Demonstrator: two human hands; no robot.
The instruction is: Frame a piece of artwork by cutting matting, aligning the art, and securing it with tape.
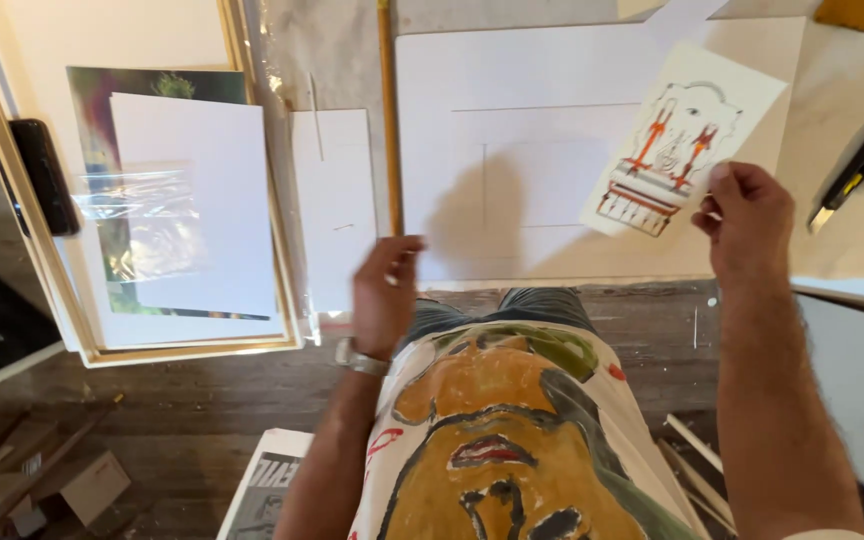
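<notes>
1. I see the right hand (747, 215) pinching the lower right edge of a small drawing (682, 140), a cream sheet with an orange and red figure. The fingers are closed on the paper, and the sheet lies tilted over the upper right of the white mat board (512, 70); held by its edge, the picture stays uncovered.
2. The left hand (384, 295) hovers at the near edge of the mat board. Its fingers look loosely curled with nothing in them, though motion blur keeps me from being certain. I judge it sits there ready to steady the board.
3. Faint pencil lines mark a rectangle on the mat board, and the drawing rests partly inside it, as if for comparing size.
4. A long wooden ruler (388, 110) lies along the board's left edge, close enough to serve as a guide.
5. A yellow utility knife (860, 165) lies on the surface (842, 80) right of the board, apart from both hands.
6. At the left, a wooden frame (282, 250) holds white sheets and a photograph, set aside.
</notes>
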